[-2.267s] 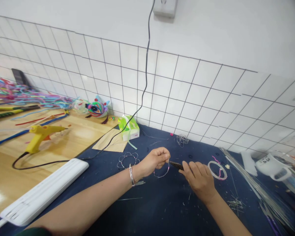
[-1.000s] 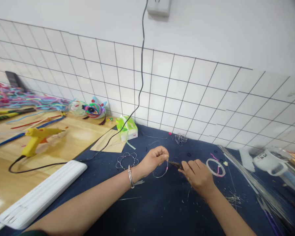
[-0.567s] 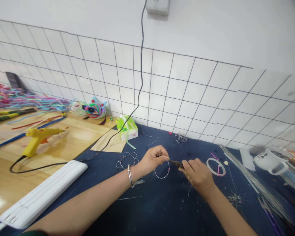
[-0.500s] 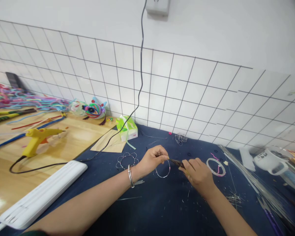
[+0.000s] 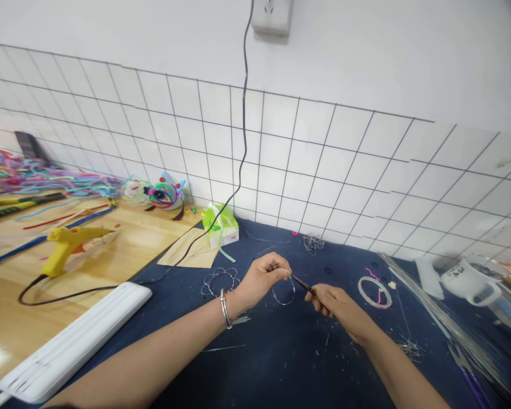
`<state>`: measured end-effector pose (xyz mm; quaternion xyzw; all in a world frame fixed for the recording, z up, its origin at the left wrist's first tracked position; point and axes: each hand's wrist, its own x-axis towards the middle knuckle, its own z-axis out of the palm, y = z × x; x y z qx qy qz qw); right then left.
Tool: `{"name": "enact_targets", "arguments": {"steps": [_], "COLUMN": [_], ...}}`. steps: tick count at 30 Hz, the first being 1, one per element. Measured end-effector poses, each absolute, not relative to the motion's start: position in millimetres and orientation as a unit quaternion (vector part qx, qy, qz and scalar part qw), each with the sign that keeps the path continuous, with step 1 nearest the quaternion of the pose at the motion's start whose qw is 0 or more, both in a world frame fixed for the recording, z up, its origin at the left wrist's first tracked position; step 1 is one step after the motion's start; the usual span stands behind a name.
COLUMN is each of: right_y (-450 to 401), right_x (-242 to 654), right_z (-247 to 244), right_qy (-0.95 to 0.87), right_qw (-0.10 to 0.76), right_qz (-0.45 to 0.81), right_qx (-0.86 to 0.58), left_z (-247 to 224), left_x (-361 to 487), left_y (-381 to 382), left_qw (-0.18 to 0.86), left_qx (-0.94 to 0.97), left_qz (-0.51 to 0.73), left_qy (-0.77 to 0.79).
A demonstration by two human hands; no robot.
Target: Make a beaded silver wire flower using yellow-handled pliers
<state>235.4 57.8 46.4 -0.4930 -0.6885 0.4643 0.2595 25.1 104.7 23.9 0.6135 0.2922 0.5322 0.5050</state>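
My left hand (image 5: 267, 276) pinches a thin wire ring (image 5: 283, 303) between thumb and fingers, and the loop hangs below the fingertips with small pink bits on it. From the right, my right hand (image 5: 330, 302) grips dark pliers (image 5: 302, 283), whose tips meet the wire at the left fingertips. Whether the jaws are closed on it is too small to tell. Left of my left hand, a flower-shaped wire piece (image 5: 218, 275) with round petals lies on the dark blue cloth (image 5: 281, 358).
At left stand a yellow glue gun (image 5: 62, 244) and a white power strip (image 5: 80, 335). A green tissue pack (image 5: 223, 224) sits behind my left hand. To the right are a white tape roll (image 5: 361, 288), a wire bundle (image 5: 434, 309) and a white mug (image 5: 468, 281). A black cable (image 5: 241, 170) hangs down.
My right hand has turned at the wrist, rolling the pliers so their handles sit lower. The left hand keeps its pinch on the wire ring. The camera view has tipped slightly upward.
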Motion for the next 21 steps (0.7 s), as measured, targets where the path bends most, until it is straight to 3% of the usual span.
{"name": "enact_targets", "arguments": {"steps": [21], "right_y": [54.0], "right_x": [226.0], "right_z": [38.1], "right_qy": [-0.585], "right_qw": [0.307], "right_qz": [0.601], "right_qx": [-0.45], "left_z": [23.8], "left_x": [23.3], "left_y": [106.9], "left_qw": [0.521], "left_qx": [0.596], "left_qz": [0.537], "left_qy": [0.291]}}
